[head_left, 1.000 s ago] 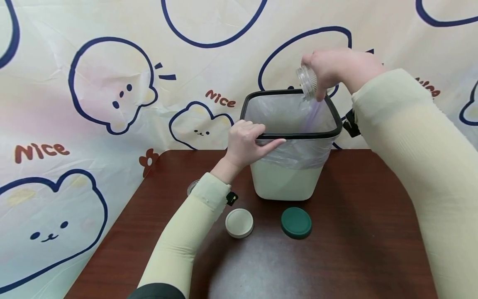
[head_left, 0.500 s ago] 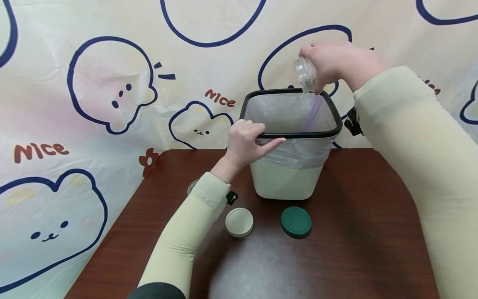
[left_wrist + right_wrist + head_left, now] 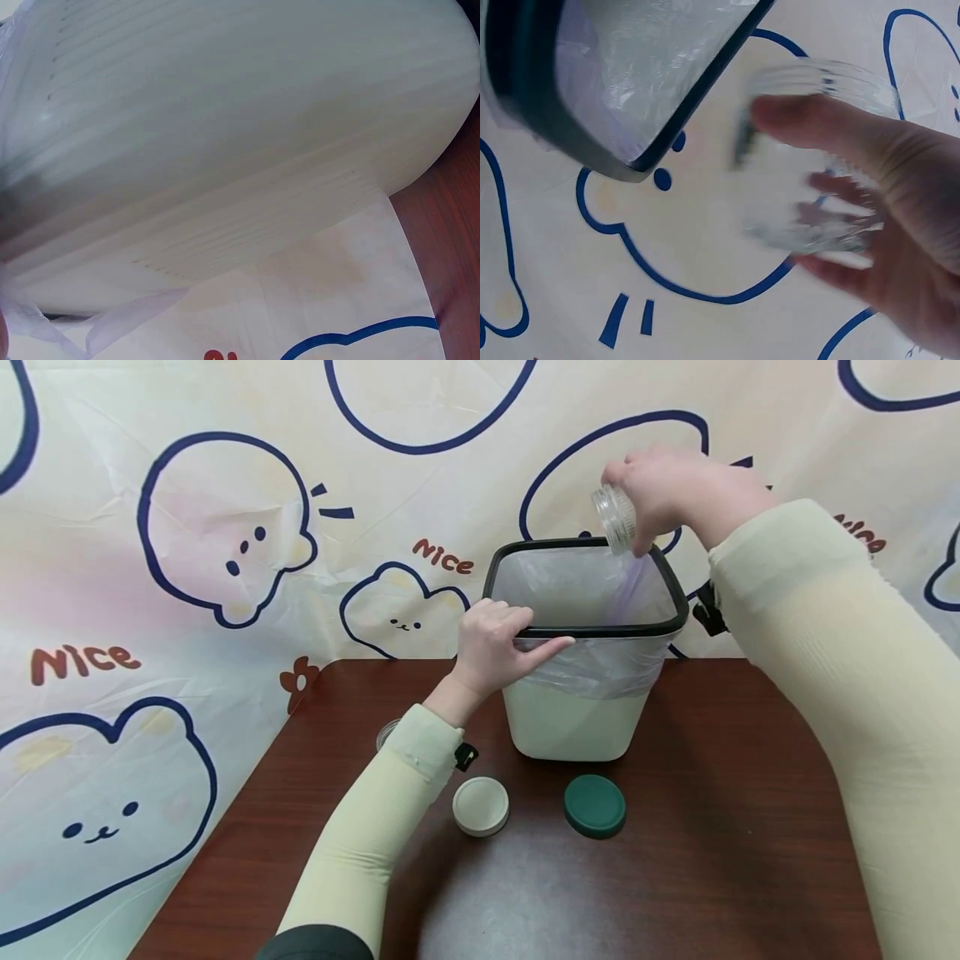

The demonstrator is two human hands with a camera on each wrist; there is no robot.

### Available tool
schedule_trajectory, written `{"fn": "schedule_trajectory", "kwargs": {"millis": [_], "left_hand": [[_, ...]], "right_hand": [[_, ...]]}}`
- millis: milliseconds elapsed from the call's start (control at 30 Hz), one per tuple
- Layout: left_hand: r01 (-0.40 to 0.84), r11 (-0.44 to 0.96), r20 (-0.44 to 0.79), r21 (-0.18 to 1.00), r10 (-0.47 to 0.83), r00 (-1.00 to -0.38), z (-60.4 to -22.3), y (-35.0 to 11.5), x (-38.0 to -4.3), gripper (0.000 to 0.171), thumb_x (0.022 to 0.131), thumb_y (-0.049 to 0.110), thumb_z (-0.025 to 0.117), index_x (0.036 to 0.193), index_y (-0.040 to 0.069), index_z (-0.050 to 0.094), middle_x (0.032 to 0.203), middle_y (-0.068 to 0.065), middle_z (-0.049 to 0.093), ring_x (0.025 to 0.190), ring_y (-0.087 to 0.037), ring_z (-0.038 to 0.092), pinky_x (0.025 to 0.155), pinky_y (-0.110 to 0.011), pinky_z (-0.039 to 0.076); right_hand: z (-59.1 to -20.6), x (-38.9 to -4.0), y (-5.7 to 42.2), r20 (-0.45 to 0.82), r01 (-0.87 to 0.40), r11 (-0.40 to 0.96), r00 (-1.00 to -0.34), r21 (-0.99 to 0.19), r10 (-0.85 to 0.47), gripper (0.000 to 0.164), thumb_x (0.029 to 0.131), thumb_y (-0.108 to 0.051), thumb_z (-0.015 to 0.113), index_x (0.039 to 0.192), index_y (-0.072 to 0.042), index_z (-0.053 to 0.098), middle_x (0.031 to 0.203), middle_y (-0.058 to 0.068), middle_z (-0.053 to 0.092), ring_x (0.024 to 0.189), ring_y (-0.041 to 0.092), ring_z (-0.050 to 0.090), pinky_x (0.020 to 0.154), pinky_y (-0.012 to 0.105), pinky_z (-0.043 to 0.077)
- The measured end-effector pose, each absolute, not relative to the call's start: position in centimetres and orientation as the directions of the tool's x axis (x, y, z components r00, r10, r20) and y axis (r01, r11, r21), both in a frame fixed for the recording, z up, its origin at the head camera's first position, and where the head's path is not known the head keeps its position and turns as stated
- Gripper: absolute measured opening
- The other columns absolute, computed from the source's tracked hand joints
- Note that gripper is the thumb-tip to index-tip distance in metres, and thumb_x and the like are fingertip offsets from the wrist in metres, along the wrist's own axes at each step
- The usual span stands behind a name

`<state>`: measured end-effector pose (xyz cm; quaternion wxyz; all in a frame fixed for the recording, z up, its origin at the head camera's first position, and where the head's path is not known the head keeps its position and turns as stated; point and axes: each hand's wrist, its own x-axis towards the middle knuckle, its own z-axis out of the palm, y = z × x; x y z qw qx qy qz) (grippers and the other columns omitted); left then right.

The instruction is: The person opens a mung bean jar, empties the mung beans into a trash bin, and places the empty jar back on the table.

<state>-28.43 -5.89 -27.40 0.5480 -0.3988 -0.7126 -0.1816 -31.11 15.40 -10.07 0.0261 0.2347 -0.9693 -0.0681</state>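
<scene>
My left hand (image 3: 491, 643) grips the near-left part of the black rim (image 3: 600, 632) of a pale green bin (image 3: 573, 727), its thumb lying along the rim. A translucent liner bag (image 3: 600, 668) lines the bin and folds over its outside. My right hand (image 3: 667, 497) holds a clear ridged jar (image 3: 617, 520), tipped on its side above the bin's back right corner. In the right wrist view the jar (image 3: 810, 195) is blurred, with a small dark patch at its far end. Fingers and thumb wrap around it. The left wrist view shows mainly the bin's wall (image 3: 247, 127).
A white lid (image 3: 481, 807) and a green lid (image 3: 595, 807) lie on the brown table (image 3: 712, 843) in front of the bin. Behind my left forearm a round clear object (image 3: 386, 735) is partly hidden. A cartoon-printed cloth (image 3: 247, 718) hangs behind the table.
My right hand has lifted the jar slightly, then lowered it a little over the bin. My left hand, the bin and both lids have stayed put.
</scene>
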Motion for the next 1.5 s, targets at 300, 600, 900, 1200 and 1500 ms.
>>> {"fn": "schedule_trajectory", "kwargs": {"millis": [300, 600, 900, 1200, 1500], "left_hand": [[0.766, 0.617, 0.925, -0.181, 0.371, -0.079, -27.4, -5.8, -28.5, 0.057, 0.070, 0.054, 0.067, 0.050, 0.013, 0.033, 0.045, 0.004, 0.027, 0.042, -0.012, 0.025, 0.043, -0.027, 0.024], [0.770, 0.613, 0.928, -0.179, 0.365, -0.075, -27.5, -5.8, -28.7, 0.058, 0.069, 0.053, 0.068, 0.050, 0.013, 0.032, 0.045, 0.004, 0.027, 0.041, -0.011, 0.024, 0.044, -0.027, 0.024], [0.770, 0.614, 0.927, -0.174, 0.366, -0.082, -27.6, -5.9, -28.7, 0.057, 0.070, 0.054, 0.067, 0.050, 0.013, 0.032, 0.045, 0.004, 0.027, 0.041, -0.011, 0.025, 0.044, -0.027, 0.024], [0.765, 0.619, 0.925, -0.178, 0.371, -0.085, -27.5, -5.8, -28.6, 0.057, 0.070, 0.055, 0.067, 0.050, 0.013, 0.033, 0.045, 0.004, 0.027, 0.041, -0.011, 0.025, 0.043, -0.027, 0.024], [0.769, 0.613, 0.924, -0.182, 0.374, -0.079, -27.4, -5.9, -28.6, 0.057, 0.070, 0.055, 0.066, 0.050, 0.013, 0.033, 0.045, 0.004, 0.028, 0.041, -0.011, 0.025, 0.044, -0.027, 0.024]], "right_hand": [[-10.3, -31.1, 15.5, -0.009, -0.435, 0.890, -0.899, 0.136, -0.438, 0.089, 0.057, -0.016, 0.080, 0.128, 0.001, 0.029, 0.115, 0.026, 0.037, 0.098, 0.043, 0.040, 0.078, 0.060, 0.036], [-10.1, -30.9, 15.0, -0.113, -0.438, 0.884, -0.898, 0.163, -0.424, 0.088, 0.057, -0.014, 0.080, 0.127, 0.003, 0.030, 0.114, 0.026, 0.039, 0.099, 0.041, 0.040, 0.079, 0.055, 0.038], [-10.3, -30.9, 15.1, -0.022, -0.442, 0.883, -0.896, 0.160, -0.444, 0.087, 0.057, -0.014, 0.079, 0.127, 0.002, 0.030, 0.114, 0.026, 0.037, 0.097, 0.042, 0.040, 0.075, 0.058, 0.038], [-10.2, -30.8, 14.8, 0.104, -0.458, 0.844, -0.859, 0.279, -0.501, 0.088, 0.057, -0.012, 0.080, 0.127, 0.002, 0.029, 0.118, 0.029, 0.038, 0.104, 0.047, 0.036, 0.084, 0.060, 0.033], [-9.8, -30.3, 14.3, 0.097, -0.448, 0.803, -0.848, 0.394, -0.521, 0.081, 0.059, -0.002, 0.078, 0.126, 0.001, 0.033, 0.119, 0.029, 0.037, 0.106, 0.047, 0.034, 0.083, 0.059, 0.036]]}}
